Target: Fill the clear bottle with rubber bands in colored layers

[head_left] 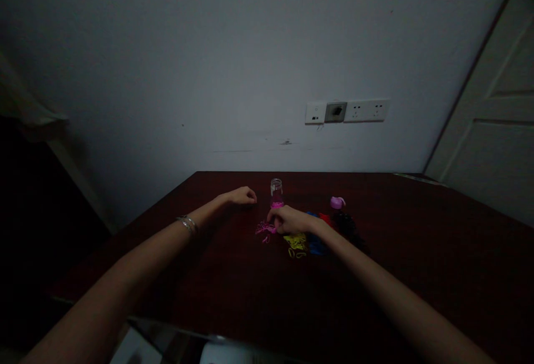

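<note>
A clear glass bottle (276, 190) stands upright without a lid, with pink bands in its lower part. My right hand (290, 220) is in front of it, fingers pointing down at a small pile of pink bands (265, 227); its fingers are pressed together, and what they hold is too small to see. My left hand (243, 196) rests on the table left of the bottle, fingers curled in. Yellow bands (296, 242) lie just below my right hand. Blue bands (316, 245), red bands (326, 219) and black bands (346, 224) sit further right, partly behind my right wrist and forearm.
A pink lid (337, 202) lies on the dark red table (217, 280), right of the bottle. Behind the table is a pale wall with sockets (366, 111). An open drawer or box edge with white items shows at the bottom. A door stands at the right.
</note>
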Demonstrator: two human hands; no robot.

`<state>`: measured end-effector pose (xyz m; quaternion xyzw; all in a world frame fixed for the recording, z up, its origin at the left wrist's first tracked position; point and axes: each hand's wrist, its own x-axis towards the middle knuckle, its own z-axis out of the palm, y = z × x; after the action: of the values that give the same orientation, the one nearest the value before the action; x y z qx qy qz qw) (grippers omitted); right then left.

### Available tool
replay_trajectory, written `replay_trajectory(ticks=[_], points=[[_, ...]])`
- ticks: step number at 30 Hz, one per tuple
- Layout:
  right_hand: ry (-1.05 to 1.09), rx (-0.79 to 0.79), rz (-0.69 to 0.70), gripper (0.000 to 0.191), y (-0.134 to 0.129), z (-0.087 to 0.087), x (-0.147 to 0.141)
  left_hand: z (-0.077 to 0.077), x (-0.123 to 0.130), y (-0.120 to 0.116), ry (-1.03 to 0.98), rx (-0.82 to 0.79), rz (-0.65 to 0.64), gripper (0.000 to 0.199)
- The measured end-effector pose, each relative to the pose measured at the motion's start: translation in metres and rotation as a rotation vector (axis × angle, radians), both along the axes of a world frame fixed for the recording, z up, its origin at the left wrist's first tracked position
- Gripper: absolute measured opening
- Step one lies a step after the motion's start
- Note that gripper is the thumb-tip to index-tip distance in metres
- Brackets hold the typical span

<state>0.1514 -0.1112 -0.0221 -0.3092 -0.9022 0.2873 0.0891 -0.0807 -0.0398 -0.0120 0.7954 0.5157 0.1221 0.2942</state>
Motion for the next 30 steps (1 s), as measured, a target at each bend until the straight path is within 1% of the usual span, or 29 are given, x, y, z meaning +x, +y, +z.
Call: replay_trajectory(ticks=[5,10,13,15,17,20,23,25,28,30], points=[[0.146,-0.045,-0.036,0.035,0.001,0.006,0.004,-0.014,-0.007,0.020,-0.184,0.007,0.211,0.021],[0.338,-0.119,-0.054,0.031,0.009,0.010,0.010,-0.027,-0.005,0.031,-0.319,0.139,0.423,0.024],[0.429,-0.190,-0.102,0.030,0.013,0.018,0.013,-0.037,-0.003,0.034,-0.436,0.216,0.538,0.029],[0.489,-0.233,-0.146,0.028,0.015,0.026,0.015,-0.044,-0.002,0.034,-0.527,0.228,0.611,0.032],[0.565,-0.244,-0.184,0.027,0.019,0.033,0.018,-0.050,-0.002,0.033,-0.605,0.230,0.664,0.034],[0.671,-0.225,-0.225,0.028,0.027,0.044,0.020,-0.055,-0.002,0.032,-0.664,0.239,0.691,0.037],[0.721,-0.194,-0.277,0.025,0.040,0.054,0.019,-0.055,-0.002,0.029,-0.660,0.240,0.682,0.040],[0.745,-0.143,-0.319,0.022,0.048,0.059,0.015,-0.054,-0.001,0.027,-0.655,0.245,0.676,0.040],[0.802,-0.074,-0.365,0.019,0.059,0.063,0.008,-0.054,-0.001,0.025,-0.655,0.256,0.667,0.040],[0.839,-0.065,-0.378,0.018,0.064,0.063,0.003,-0.055,-0.001,0.025,-0.655,0.263,0.665,0.039]])
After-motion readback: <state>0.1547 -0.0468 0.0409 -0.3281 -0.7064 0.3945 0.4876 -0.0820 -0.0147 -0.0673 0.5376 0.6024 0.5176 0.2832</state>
